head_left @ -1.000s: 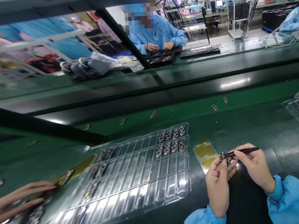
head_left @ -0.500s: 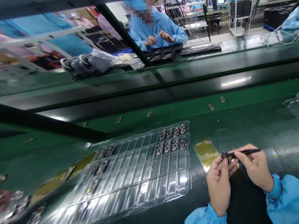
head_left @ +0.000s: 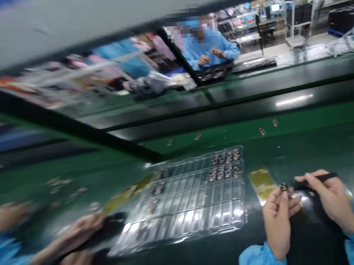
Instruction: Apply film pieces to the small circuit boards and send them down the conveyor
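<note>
My left hand [head_left: 276,218] pinches a small dark electronic part [head_left: 283,187] between thumb and fingertips, held above the dark green bench. My right hand [head_left: 331,200] grips black tweezers [head_left: 315,179] whose tips point left and sit a little to the right of the part. Just behind the hands lies a yellowish film strip [head_left: 261,181]. A clear plastic tray [head_left: 194,204] with many slots lies to the left, with several small parts [head_left: 224,165] in its far right corner.
A co-worker's blurred hands [head_left: 66,249] and blue sleeve work at the lower left beside the tray. Loose small parts [head_left: 267,127] lie on the green conveyor strip behind. Across the line a person in blue [head_left: 207,49] handles a black tray.
The view has swung left and blurred. The tweezers' tips have drawn slightly right, away from the part. The co-worker's hands have come further into view at lower left.
</note>
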Demonstrator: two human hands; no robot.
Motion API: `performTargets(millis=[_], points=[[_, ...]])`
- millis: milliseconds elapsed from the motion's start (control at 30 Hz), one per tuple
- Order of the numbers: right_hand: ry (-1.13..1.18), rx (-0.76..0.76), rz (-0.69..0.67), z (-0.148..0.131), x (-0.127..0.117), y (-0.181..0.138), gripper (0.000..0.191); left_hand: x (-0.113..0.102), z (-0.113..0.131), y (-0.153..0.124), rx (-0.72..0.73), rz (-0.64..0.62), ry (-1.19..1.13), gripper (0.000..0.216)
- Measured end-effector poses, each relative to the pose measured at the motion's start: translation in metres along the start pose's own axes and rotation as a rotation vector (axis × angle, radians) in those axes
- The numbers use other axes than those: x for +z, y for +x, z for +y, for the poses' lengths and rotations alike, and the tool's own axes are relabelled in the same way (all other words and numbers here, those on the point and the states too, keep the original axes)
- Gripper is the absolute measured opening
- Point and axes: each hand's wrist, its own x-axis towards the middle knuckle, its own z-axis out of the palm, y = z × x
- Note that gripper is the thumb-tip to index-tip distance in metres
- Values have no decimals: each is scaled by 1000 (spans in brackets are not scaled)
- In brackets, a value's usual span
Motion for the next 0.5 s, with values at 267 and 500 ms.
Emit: performTargets(millis=[267, 500], points=[[-257, -44, -349, -6, 13, 5, 24, 6, 27, 3, 87, -83, 81, 39], [-276, -71, -83, 17, 6, 12, 26, -33, 104, 74, 160, -22, 634, 29]])
